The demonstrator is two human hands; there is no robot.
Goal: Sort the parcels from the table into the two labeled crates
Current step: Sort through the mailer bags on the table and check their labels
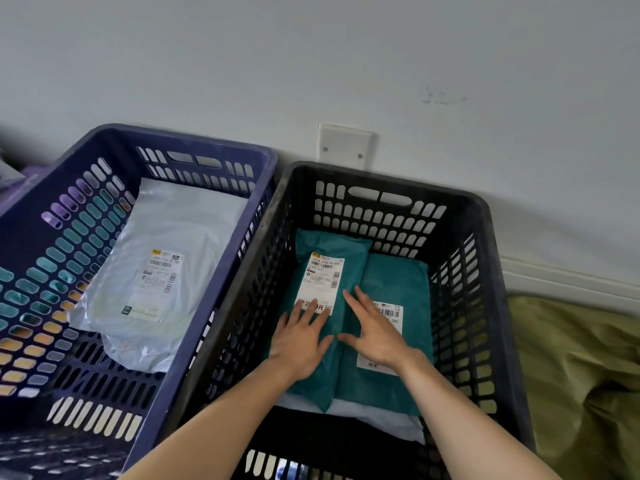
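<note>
1. Soft, even light is filling the scene; the wall (450,46) is reading pale and fairly bright.
2. The black crate (388,180) is shading its own floor, where detail is sinking into darkness.
3. The white parcel (180,230) is showing a mild sheen.
4. Wide-angle distortion is bending the blue crate (194,142) toward the left edge.
5. Fine label print is appearing soft.
</note>
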